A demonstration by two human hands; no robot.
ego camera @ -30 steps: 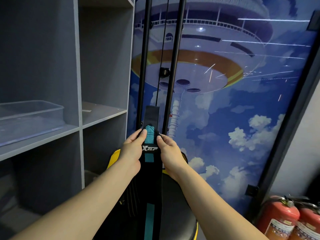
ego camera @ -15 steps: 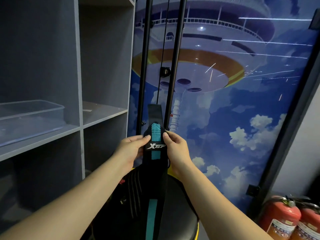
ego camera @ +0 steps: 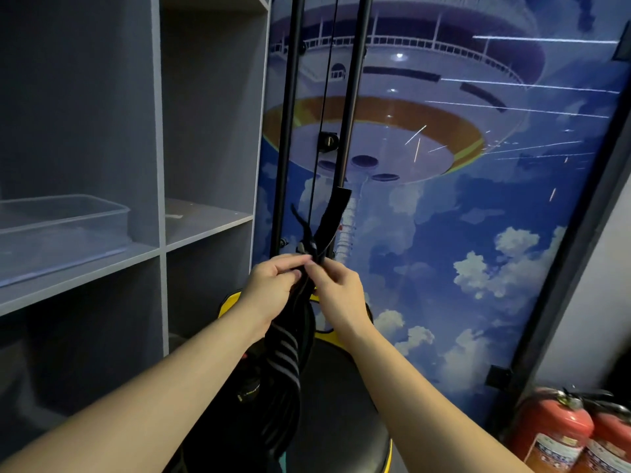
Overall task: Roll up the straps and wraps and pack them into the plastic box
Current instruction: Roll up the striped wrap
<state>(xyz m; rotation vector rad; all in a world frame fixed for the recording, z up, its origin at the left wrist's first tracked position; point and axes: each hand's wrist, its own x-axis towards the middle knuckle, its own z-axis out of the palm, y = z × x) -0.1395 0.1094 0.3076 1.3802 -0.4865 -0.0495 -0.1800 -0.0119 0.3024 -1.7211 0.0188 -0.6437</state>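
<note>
A: Wrap (ego camera: pixel 327 220), black: turned edge-on since half a second ago. Teal stripe and white logo, then facing up, now out of sight. Free end sticking up past the fingers, tilted right; rest hanging down toward the stool (ego camera: pixel 341 387) with other dark straps (ego camera: pixel 283 360), grey-striped.

B: Meaning for the task?

A: Judged as the start of the first fold or roll; no coil visible yet. Rolling barely begun, packing not started.

B: Left hand (ego camera: pixel 269 288)?

A: Fingers curled, fingertips pinching the wrap just below the upright end.

B: Right hand (ego camera: pixel 338 291)?

A: Same height, thumb and forefinger pinching the wrap from the other side. Both hands close together, nearly touching at the tips. Exact fold under the fingers: cannot tell, blurred.

B: Plastic box (ego camera: pixel 68 230)?

A: Clear, open-topped, on the grey shelf (ego camera: pixel 85 274) to the left, well apart from the hands. Nothing seen inside.

B: Surroundings?

A: Black poles (ego camera: pixel 286 131) behind the wrap, sky mural (ego camera: pixel 478 233) behind those, red extinguishers (ego camera: pixel 560 435) lower right.
</note>
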